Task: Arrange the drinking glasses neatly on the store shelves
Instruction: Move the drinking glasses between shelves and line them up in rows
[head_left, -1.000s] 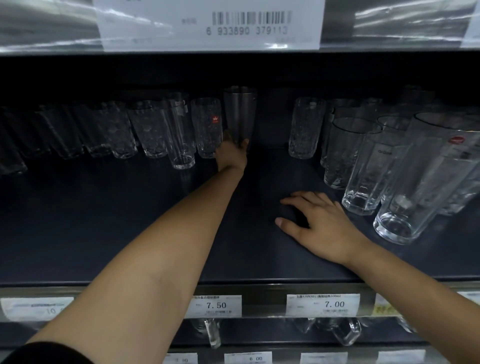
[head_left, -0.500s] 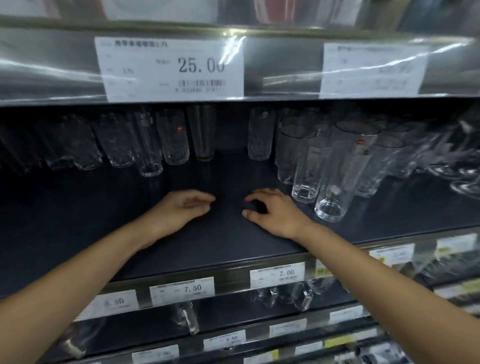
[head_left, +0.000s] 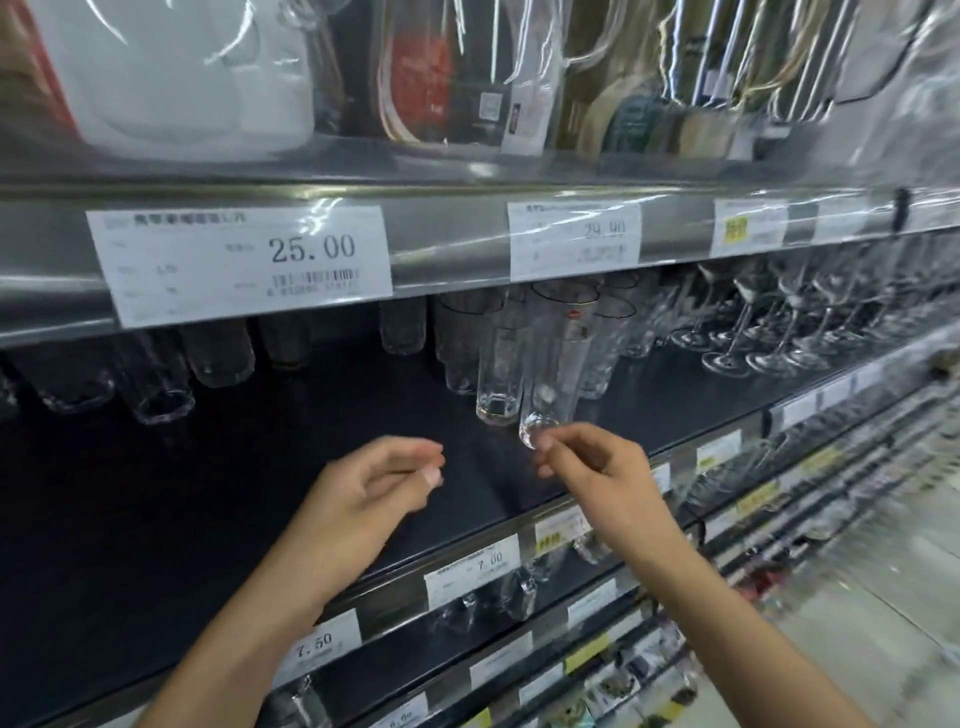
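Observation:
Clear drinking glasses stand along the back of the dark shelf (head_left: 208, 493): a row at the left (head_left: 156, 374) and a tight cluster of taller ones right of the middle (head_left: 498, 364). The front glass of that cluster, a tall glass with a red logo (head_left: 553, 364), stands nearest the shelf edge. My right hand (head_left: 597, 478) hovers at its base, its loosely curled fingertips just touching the foot. My left hand (head_left: 384, 483) hangs above the bare middle of the shelf, fingers loosely curled and holding nothing. The picture is blurred by motion.
Stemmed wine glasses (head_left: 769, 332) fill the shelf's right end. Above, a shelf rail carries price labels (head_left: 244, 260), with packaged jugs (head_left: 171, 78) behind plastic. Lower shelves hold more glassware (head_left: 514, 592) behind price tags. A floor aisle (head_left: 883, 597) lies to the right.
The view has swung up and to the right. Both hands have lifted off the shelf surface; my right hand has moved to the tall glass's base, my left hand has drawn slightly back.

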